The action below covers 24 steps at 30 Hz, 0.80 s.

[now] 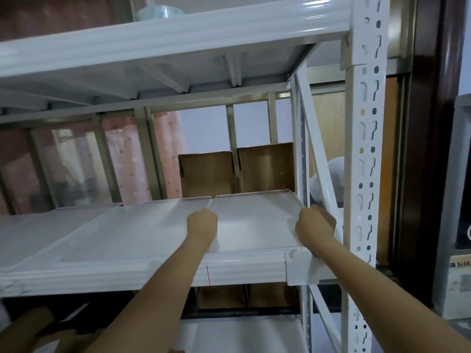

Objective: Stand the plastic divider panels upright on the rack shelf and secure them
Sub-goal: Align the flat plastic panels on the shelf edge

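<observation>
A translucent plastic divider panel [254, 220] lies flat on the right end of the white rack shelf [242, 268]. My left hand [202, 225] grips the panel's left edge with curled fingers. My right hand [316, 225] grips its right edge, close to the rack's slanted brace. More translucent panels [114, 233] lie flat on the shelf to the left. My fingertips are hidden behind the backs of my hands.
The upper shelf [178, 42] hangs low overhead. A perforated white upright [367, 149] and a slanted brace [318, 154] bound the right side. Two cardboard boxes [237, 171] stand behind the shelf. More cardboard sits under the shelf [244, 296].
</observation>
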Available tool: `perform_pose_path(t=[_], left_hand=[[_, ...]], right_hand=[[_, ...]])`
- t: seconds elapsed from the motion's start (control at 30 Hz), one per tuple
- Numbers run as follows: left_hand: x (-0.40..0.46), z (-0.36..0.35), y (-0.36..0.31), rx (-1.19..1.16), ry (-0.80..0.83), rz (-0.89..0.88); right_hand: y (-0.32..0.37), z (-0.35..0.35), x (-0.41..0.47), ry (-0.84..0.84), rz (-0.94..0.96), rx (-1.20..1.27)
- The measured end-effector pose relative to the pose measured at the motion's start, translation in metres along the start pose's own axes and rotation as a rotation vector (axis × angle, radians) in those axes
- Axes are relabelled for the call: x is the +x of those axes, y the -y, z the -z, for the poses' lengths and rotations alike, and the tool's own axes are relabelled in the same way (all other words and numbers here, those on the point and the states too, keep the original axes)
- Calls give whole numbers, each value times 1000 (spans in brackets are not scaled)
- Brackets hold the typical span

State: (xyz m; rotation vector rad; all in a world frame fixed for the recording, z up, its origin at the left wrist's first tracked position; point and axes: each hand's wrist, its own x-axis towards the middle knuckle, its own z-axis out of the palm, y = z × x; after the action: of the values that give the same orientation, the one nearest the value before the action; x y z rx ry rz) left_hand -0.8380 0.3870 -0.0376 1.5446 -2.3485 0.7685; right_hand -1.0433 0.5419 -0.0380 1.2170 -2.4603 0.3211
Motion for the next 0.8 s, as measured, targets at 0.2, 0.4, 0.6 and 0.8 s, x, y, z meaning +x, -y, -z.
perform_pose_path(t=[0.2, 0.4, 0.6, 0.8], left_hand=[[-13, 5, 22, -240, 106, -26], [-17, 13, 66, -403, 136, -152], [-18, 4, 176, -309, 124, -160], [-23, -38, 317, -250, 205, -127]], right_hand=[[9, 6, 2, 29, 51, -199], [12, 17, 1, 84, 134, -373], [34, 44, -15, 87, 30, -301], [203, 44, -37, -40, 72, 132]])
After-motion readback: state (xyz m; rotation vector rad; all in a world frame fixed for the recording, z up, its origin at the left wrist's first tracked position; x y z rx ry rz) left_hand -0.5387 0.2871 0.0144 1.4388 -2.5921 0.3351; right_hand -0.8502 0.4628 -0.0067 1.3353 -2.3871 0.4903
